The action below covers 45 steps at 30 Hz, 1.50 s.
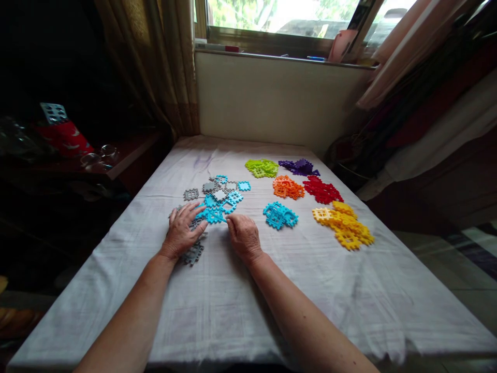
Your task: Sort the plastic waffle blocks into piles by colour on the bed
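A mixed pile of blue tiles (214, 215) and grey tiles (193, 255), flat with notched edges like interlocking building pieces, lies on the cloth before me. My left hand (182, 230) rests over its left side, fingers spread, touching the pile and hiding some of it. At the pile's right edge, my right hand (243, 235) is closed in a pinch on a blue tile's edge (223, 219); its fingers hide how much they grip. A separate blue heap (280, 215) sits to the right of this hand.
Further right are sorted heaps: lime green (261, 168), purple (300, 167), orange (288, 187), red (323, 189) and yellow (344, 225). A pale cloth (310, 300) covers the table. At left, glasses (100, 157) and a red patterned container (69, 139) stand on a dark cabinet.
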Available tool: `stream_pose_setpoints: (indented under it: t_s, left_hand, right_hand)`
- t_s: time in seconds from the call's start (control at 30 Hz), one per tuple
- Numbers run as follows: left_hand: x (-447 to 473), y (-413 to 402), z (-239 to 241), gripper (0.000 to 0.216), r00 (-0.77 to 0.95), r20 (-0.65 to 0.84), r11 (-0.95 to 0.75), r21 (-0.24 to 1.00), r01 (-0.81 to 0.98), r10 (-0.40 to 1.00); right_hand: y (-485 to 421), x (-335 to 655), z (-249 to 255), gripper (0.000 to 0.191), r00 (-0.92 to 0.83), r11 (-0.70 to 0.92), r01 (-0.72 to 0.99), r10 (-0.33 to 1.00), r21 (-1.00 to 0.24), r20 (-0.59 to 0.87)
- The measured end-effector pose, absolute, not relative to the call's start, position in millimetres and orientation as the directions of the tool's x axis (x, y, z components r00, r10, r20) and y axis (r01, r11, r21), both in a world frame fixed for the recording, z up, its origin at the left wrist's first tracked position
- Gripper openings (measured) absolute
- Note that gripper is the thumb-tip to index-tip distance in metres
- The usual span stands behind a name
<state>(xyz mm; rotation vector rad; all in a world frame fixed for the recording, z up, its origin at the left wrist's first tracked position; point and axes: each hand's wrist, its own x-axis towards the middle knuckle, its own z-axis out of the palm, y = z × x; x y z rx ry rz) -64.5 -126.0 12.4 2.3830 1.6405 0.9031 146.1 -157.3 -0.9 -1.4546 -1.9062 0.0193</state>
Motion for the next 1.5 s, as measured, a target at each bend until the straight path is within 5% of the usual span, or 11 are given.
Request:
stream_pose_setpoints:
  t_s: [0.53,0.7,0.8,0.93,1.13,1.37,1.5]
  left_hand:
    - [-64.4,-124.4,21.4,0.033,0.222,0.409,-0.455,0.662,0.596,0.885]
    - [-53.1,-128.9,18.3,0.039,0.323,0.404,-0.517,0.660,0.545,0.856]
    - [-49.2,-130.7,14.7,0.040,0.334,0.384,-0.508,0.604,0.614,0.861]
    - [-40.9,-137.2,14.0,0.044,0.440,0.376,-0.577,0.466,0.670,0.815]
    - [-17.1,-149.8,17.1,0.040,0.687,0.268,-0.735,0.329,0.593,0.675]
    - [-20.3,-150.9,24.6,0.019,0.662,0.277,-0.714,0.361,0.600,0.696]
    - [-27.9,-148.3,28.3,0.024,0.632,0.311,-0.703,0.358,0.614,0.710]
  right_hand:
    - [-176.5,157.8,-3.4,0.040,-0.112,0.414,0.719,0.862,-0.557,0.495]
    - [-175.4,155.7,5.5,0.019,-0.099,0.479,0.629,0.830,-0.612,0.549]
    - [-168.2,178.5,11.1,0.023,0.065,0.404,0.558,0.850,-0.725,0.523]
    - [-157.3,245.7,13.7,0.044,0.451,0.113,0.513,0.808,-0.851,0.379]
    - [-160.7,316.1,1.1,0.051,0.639,-0.169,0.558,0.712,-0.812,0.291]
    - [-159.0,320.7,-15.1,0.049,0.622,-0.195,0.677,0.667,-0.710,0.410]
    - [-158.8,322.9,-19.9,0.043,0.581,-0.170,0.743,0.645,-0.647,0.497]
